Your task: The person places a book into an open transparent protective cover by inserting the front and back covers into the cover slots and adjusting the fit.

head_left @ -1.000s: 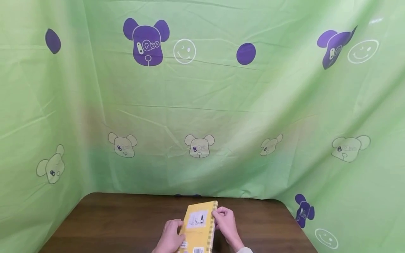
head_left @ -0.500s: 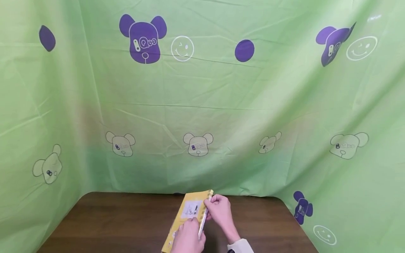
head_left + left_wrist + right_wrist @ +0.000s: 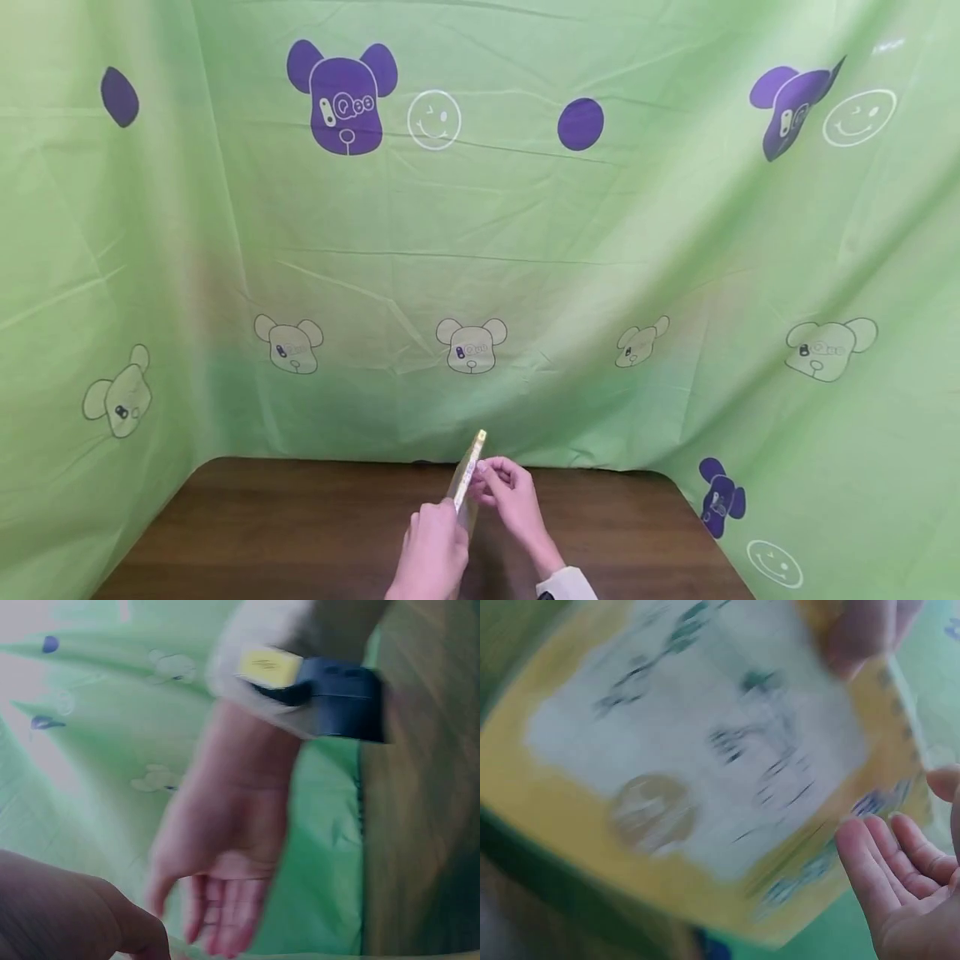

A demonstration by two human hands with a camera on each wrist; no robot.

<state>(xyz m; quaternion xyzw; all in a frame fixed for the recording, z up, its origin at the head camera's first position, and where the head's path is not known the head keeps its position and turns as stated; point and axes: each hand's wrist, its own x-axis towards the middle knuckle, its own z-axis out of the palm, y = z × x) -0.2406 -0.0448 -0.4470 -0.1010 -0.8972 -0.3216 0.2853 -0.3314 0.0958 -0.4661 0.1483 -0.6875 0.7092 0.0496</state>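
Note:
A thin yellow book point(image 3: 465, 479) stands tilted on edge above the table, its narrow side facing the head camera. My left hand point(image 3: 431, 546) grips it along the near part; its fingertips show against the cover at the top of the right wrist view. Close to the far end is my right hand point(image 3: 513, 504), fingers loosely extended. In the right wrist view, the book's cover point(image 3: 585, 810) carries a white printed area and a round tan mark, blurred. There the right fingers point(image 3: 877, 862) overlap the cover's lower corner, with the thumb apart from them.
The dark brown wooden table point(image 3: 285, 517) spreads under both hands. A green cloth point(image 3: 525, 208) with purple bear heads and smiley faces hangs behind it and on both sides. A dark device point(image 3: 349, 697) is strapped to the right sleeve.
The book has turned from showing its yellow face to nearly edge-on, its far end rising. My left hand has shifted from its left side to the near edge; the right hand's pinch has loosened.

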